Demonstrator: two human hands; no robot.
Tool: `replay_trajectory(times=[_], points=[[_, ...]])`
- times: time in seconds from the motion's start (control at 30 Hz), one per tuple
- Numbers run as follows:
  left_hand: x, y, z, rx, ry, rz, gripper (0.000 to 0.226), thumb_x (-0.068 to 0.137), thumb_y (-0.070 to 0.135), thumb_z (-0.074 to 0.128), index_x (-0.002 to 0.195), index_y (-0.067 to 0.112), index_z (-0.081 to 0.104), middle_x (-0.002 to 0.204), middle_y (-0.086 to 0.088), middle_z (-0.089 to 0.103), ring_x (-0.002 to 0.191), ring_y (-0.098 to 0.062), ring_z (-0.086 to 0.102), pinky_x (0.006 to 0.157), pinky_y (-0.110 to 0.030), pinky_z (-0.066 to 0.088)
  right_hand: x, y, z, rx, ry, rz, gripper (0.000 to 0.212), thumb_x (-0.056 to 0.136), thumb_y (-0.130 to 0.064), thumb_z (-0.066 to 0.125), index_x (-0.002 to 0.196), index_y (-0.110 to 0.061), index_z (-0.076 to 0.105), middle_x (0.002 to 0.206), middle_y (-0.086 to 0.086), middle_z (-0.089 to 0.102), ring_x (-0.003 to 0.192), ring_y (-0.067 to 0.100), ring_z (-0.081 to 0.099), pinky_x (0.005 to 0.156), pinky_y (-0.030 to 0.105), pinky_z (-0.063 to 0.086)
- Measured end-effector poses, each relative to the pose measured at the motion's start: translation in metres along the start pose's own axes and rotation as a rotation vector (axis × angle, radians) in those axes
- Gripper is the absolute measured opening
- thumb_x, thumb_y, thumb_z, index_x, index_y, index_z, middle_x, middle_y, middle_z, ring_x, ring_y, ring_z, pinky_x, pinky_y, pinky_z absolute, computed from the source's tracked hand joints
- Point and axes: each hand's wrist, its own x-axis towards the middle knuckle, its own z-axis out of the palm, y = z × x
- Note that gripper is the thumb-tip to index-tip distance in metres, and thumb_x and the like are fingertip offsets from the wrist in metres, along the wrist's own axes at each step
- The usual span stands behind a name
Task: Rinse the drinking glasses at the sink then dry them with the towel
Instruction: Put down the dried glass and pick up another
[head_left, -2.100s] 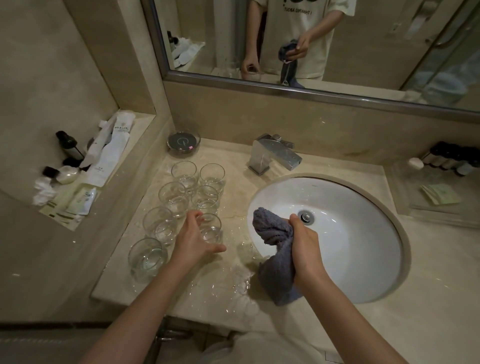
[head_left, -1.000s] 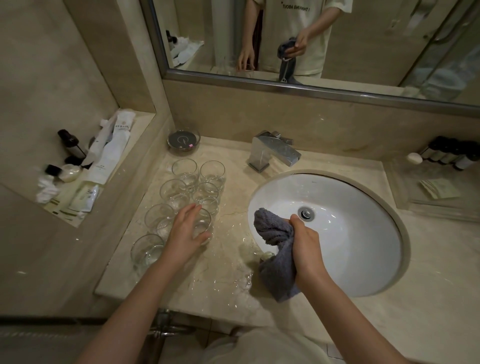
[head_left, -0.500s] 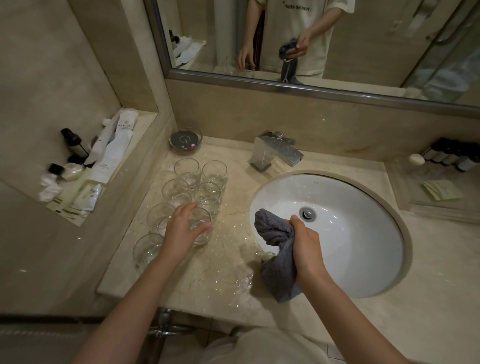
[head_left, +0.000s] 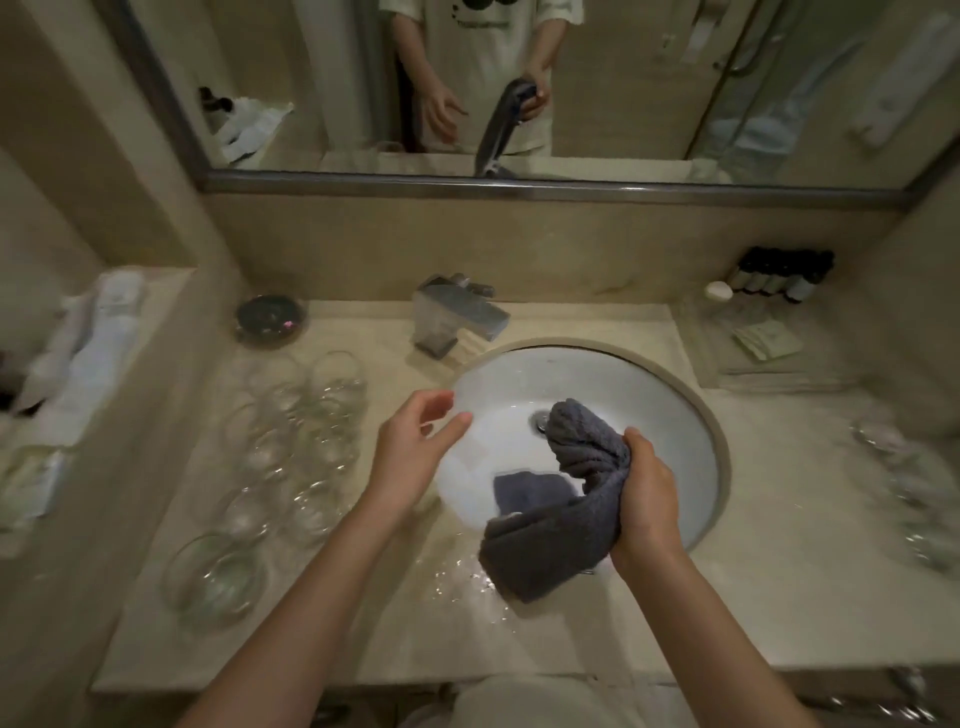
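Right hand (head_left: 644, 499) bunched around towel (head_left: 561, 525); left hand (head_left: 410, 447) loosely spread, glass unclear.

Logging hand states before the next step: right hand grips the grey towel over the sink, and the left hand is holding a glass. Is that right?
Not quite. The head view shows the left hand open and empty at the sink's left edge; the glasses stand on the counter. The right hand does grip the grey towel over the sink.

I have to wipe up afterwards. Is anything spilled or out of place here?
Yes: water droplets lie spilled on the countertop at the sink's front edge, beside the grey towel that the right hand grips. Nothing looks broken.
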Motion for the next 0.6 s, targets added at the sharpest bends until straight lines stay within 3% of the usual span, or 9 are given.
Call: replay_trajectory(times=[0.07, 0.17, 0.27, 0.33, 0.47, 0.6], points=[[0.008, 0.02, 0.042, -0.03, -0.104, 0.023, 0.022, 0.085, 0.014, 0.073, 0.104, 0.017, 0.062, 0.102, 0.005, 0.066, 0.099, -0.013, 0.063, 0.091, -0.027, 0.049, 0.011, -0.007, -0.027, 0.068, 0.088, -0.012, 0.039, 0.099, -0.031, 0.043, 0.07, -0.012, 0.061, 0.045, -0.002, 0.059, 0.051, 0.018, 0.056, 0.059, 0.032, 0.041], [0.017, 0.051, 0.108, -0.027, -0.283, 0.077, 0.022, 0.087, 0.017, 0.071, 0.106, 0.018, 0.061, 0.104, 0.004, 0.066, 0.096, -0.008, 0.061, 0.079, -0.011, 0.048, 0.028, -0.012, -0.073, 0.187, 0.208, -0.003, 0.036, 0.099, -0.031, 0.044, 0.073, -0.012, 0.062, 0.052, 0.0, 0.059, 0.057, 0.018, 0.052, 0.061, 0.031, 0.04], [0.02, 0.077, 0.176, 0.001, -0.439, 0.127, 0.022, 0.087, 0.02, 0.071, 0.106, 0.018, 0.061, 0.101, 0.006, 0.063, 0.098, -0.011, 0.06, 0.088, -0.021, 0.048, 0.042, -0.013, -0.12, 0.288, 0.315, 0.011, 0.036, 0.098, -0.032, 0.044, 0.079, -0.01, 0.064, 0.065, 0.005, 0.059, 0.059, 0.017, 0.054, 0.061, 0.031, 0.041], [0.021, 0.09, 0.22, 0.022, -0.533, 0.145, 0.026, 0.087, 0.022, 0.071, 0.111, 0.014, 0.062, 0.102, 0.004, 0.063, 0.101, -0.012, 0.06, 0.092, -0.026, 0.047, 0.05, -0.013, -0.147, 0.358, 0.366, 0.024, 0.036, 0.099, -0.032, 0.044, 0.079, -0.009, 0.063, 0.063, 0.005, 0.058, 0.054, 0.015, 0.053, 0.06, 0.03, 0.041], [0.016, 0.105, 0.307, 0.074, -0.742, 0.161, 0.041, 0.086, 0.024, 0.073, 0.122, 0.011, 0.06, 0.112, 0.001, 0.062, 0.109, -0.012, 0.057, 0.09, -0.021, 0.041, 0.063, -0.011, -0.187, 0.441, 0.46, 0.09, 0.035, 0.1, -0.029, 0.043, 0.079, -0.008, 0.061, 0.047, -0.002, 0.059, 0.05, 0.012, 0.054, 0.06, 0.027, 0.041], [0.019, 0.11, 0.38, 0.132, -0.853, 0.17, 0.051, 0.085, 0.025, 0.074, 0.13, 0.012, 0.055, 0.124, -0.003, 0.059, 0.117, -0.013, 0.053, 0.089, -0.02, 0.037, 0.079, -0.013, -0.221, 0.442, 0.509, 0.167, 0.035, 0.099, -0.03, 0.045, 0.079, -0.009, 0.062, 0.054, 0.001, 0.06, 0.058, 0.017, 0.054, 0.06, 0.029, 0.042]])
